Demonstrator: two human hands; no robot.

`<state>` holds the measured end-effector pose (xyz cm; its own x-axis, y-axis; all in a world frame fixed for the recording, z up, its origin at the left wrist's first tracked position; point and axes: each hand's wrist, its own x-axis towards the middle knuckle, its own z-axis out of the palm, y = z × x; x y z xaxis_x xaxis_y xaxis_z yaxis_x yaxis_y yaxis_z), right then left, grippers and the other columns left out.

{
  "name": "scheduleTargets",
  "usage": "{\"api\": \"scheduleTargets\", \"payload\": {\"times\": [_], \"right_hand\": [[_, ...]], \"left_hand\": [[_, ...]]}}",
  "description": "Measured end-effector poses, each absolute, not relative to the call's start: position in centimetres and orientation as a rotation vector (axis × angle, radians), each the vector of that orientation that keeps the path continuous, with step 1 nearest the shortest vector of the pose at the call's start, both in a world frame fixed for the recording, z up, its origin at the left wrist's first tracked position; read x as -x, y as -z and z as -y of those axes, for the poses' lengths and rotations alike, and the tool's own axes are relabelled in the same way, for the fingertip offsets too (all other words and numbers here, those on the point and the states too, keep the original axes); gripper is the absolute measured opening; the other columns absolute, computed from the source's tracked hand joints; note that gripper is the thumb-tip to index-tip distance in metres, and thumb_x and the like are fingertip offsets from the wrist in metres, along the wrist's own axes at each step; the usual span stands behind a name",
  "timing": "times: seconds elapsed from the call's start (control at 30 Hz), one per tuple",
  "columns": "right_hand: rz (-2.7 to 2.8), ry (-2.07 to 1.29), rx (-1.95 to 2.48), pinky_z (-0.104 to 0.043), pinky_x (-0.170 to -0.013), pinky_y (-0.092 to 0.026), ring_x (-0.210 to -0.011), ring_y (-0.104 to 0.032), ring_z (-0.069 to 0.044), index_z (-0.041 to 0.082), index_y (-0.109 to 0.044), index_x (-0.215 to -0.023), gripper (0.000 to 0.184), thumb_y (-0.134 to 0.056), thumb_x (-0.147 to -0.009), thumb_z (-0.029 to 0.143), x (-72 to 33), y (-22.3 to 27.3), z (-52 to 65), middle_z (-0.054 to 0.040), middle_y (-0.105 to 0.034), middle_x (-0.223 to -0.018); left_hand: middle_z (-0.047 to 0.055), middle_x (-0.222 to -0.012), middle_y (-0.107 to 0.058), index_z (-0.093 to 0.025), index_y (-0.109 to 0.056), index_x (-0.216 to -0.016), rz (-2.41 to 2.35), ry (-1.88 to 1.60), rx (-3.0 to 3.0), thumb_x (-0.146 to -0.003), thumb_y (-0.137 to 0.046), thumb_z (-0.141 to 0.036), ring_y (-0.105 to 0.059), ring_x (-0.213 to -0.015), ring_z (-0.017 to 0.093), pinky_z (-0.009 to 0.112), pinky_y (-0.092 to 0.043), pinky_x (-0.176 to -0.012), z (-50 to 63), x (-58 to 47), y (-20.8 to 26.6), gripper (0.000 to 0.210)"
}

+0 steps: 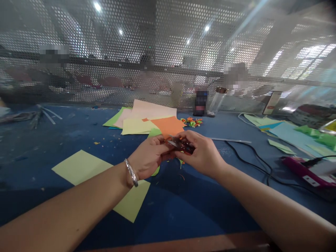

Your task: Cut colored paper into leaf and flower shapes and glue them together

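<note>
My right hand [201, 150] is closed around a pair of small dark-handled scissors [173, 142], whose metal blades point left at my left hand. My left hand [152, 154], with a silver bangle at the wrist, is closed in a pinch beside the blades. What its fingers grip is too small and covered to make out. Bits of green paper [155, 171] show just under the left hand. Beyond both hands lies an orange sheet [169, 126] on a pale yellow sheet [135, 127]. Several small orange and green paper pieces [193, 122] are heaped behind my right hand.
Pale green sheets [81, 166] lie under and beside my left forearm. A pink sheet [154, 109] is at the back. On the right are a purple power strip [304, 173], black cable [258, 162] and blue paper [294, 134]. A clear bottle [216, 104] stands by the perforated screen [157, 45].
</note>
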<state>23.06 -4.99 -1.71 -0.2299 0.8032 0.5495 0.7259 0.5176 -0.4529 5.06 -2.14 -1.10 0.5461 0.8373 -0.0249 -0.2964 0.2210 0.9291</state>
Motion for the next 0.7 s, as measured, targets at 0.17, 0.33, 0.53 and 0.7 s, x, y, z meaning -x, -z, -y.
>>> {"api": "scheduleTargets", "payload": {"times": [0.17,0.33,0.53,0.7], "right_hand": [[2.077,-0.158,1.141,-0.030,-0.080,-0.048,-0.090,-0.064,-0.020,0.020,-0.066,-0.109,0.028,-0.072,-0.081,0.020,-23.4,1.4,5.0,-0.0052,-0.070,-0.099],[2.120,-0.255,1.083,-0.032,-0.083,-0.049,-0.092,-0.065,-0.020,0.020,-0.067,-0.110,0.029,-0.074,-0.083,0.023,-23.9,1.3,4.8,-0.0060,-0.071,-0.101],[2.156,-0.311,1.045,-0.031,-0.083,-0.051,-0.091,-0.067,-0.019,0.019,-0.069,-0.115,0.032,-0.075,-0.084,0.023,-24.1,1.5,4.8,-0.0062,-0.072,-0.103],[2.154,-0.345,0.999,-0.031,-0.079,-0.052,-0.089,-0.068,-0.019,0.018,-0.070,-0.115,0.032,-0.075,-0.084,0.022,-24.1,1.4,5.0,-0.0070,-0.072,-0.102]], "left_hand": [[0.010,-0.089,-0.075,-0.014,-0.076,-0.084,-0.646,-0.781,-1.025,-0.087,-0.063,-0.017,-0.070,-0.080,0.017,0.031,-0.056,-0.080,1.6,-4.5,1.0,0.014],[0.012,-0.093,-0.077,-0.014,-0.078,-0.086,-0.671,-0.717,-1.024,-0.090,-0.060,-0.019,-0.071,-0.080,0.018,0.033,-0.057,-0.082,1.3,-4.1,0.8,0.019],[0.014,-0.094,-0.077,-0.011,-0.078,-0.087,-0.680,-0.658,-1.033,-0.090,-0.052,-0.016,-0.073,-0.079,0.019,0.033,-0.058,-0.082,1.2,-3.8,0.6,0.026],[0.013,-0.091,-0.076,-0.010,-0.075,-0.084,-0.630,-0.615,-1.079,-0.084,-0.056,-0.010,-0.073,-0.081,0.019,0.033,-0.057,-0.086,1.0,-3.3,0.6,0.020]]}}
